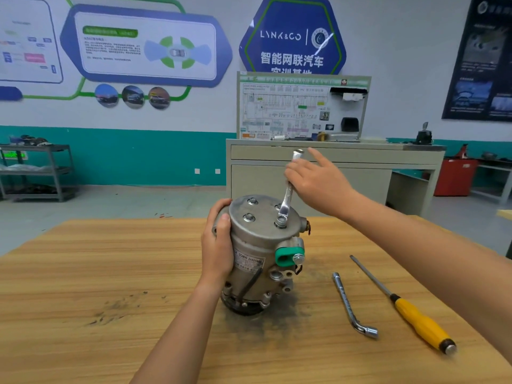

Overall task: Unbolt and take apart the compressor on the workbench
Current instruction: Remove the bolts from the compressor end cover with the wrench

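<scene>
A grey metal compressor (260,253) stands upright on the wooden workbench (110,273), with a green cap (285,255) on its right side and several bolts on its flat top. My left hand (217,245) grips the compressor's left side. A silver ring wrench (286,200) sits with its lower ring on the front right bolt (281,221) and leans up and away. My right hand (315,181) holds the wrench's shaft near the upper end, index finger stretched out.
On the bench to the right lie an L-shaped socket wrench (352,303) and a yellow-handled screwdriver (415,317). Dark grime marks the wood around the compressor. A grey cabinet (332,167) with a training board stands behind the bench.
</scene>
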The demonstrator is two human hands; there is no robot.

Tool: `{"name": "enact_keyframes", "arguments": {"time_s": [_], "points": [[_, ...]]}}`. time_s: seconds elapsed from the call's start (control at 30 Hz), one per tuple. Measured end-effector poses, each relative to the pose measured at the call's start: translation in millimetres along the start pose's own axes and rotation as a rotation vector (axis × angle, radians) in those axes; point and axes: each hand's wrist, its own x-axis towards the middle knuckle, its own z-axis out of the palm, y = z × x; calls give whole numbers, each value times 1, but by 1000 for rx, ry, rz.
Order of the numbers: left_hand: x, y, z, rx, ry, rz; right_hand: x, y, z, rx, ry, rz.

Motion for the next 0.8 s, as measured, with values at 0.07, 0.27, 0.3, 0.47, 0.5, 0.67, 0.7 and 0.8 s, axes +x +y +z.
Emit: {"name": "enact_keyframes", "arguments": {"time_s": [0.07, 0.27, 0.3, 0.47, 0.5, 0.67, 0.7, 0.8], "points": [[-1, -2, -5, -38, 16, 0, -20, -5, 0, 116, 126, 113], [-5, -1, -6, -42, 38, 30, -55, -13, -24, 673, -54, 613], [-5, 0, -5, -34, 38, 35, -61, -14, -30, 640, -99, 563], [-6, 0, -2, -7, 46, 30, -93, -32, -62, 382, -403, 357], [-7, 0, -2, -1, 50, 35, -95, -33, -67, 352, -443, 352], [-6, -1, 0, -11, 70, 22, -92, -38, -84, 199, -530, 333], [-6, -2, 0, -13, 75, 21, -89, -41, -88, 163, -542, 314], [-7, -2, 3, -14, 90, 32, -78, -50, -103, 72, -575, 260]]}}
